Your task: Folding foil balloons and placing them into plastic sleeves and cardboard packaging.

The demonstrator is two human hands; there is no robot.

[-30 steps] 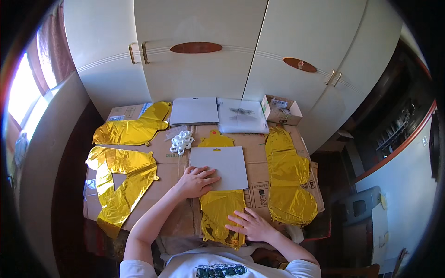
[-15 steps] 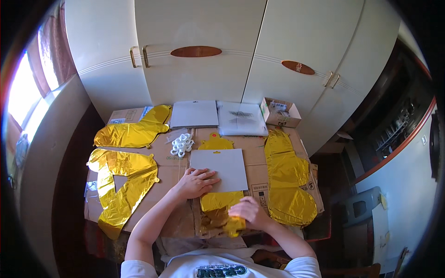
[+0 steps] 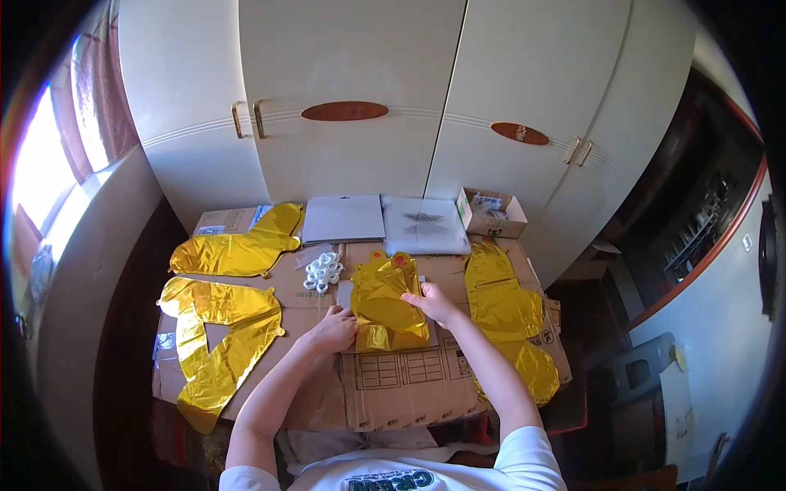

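In the middle of the cardboard-covered table lies a gold foil balloon (image 3: pixel 385 303), folded up over a grey-white card (image 3: pixel 345 293). Only the card's edges show around the foil. My left hand (image 3: pixel 334 329) is curled at the lower left edge of card and foil; its fingertips are partly hidden. With its thumb on the foil, my right hand (image 3: pixel 435 305) grips the right edge of the folded balloon. Two round tabs stick up at the foil's top. Just left of it is a cluster of white rings (image 3: pixel 323 272).
More flat gold balloons lie around: an A-shaped one (image 3: pixel 188 352) at left, a bent one (image 3: pixel 237 252) behind it, and a long one (image 3: pixel 499 303) at right. Along the back stand a card stack (image 3: pixel 344 219), clear plastic sleeves (image 3: pixel 426 237) and a small open box (image 3: pixel 499 221).
My right hand has moved up and folded the balloon's near part over the card, covering most of it. My left hand has slid from the card's top to its left edge.
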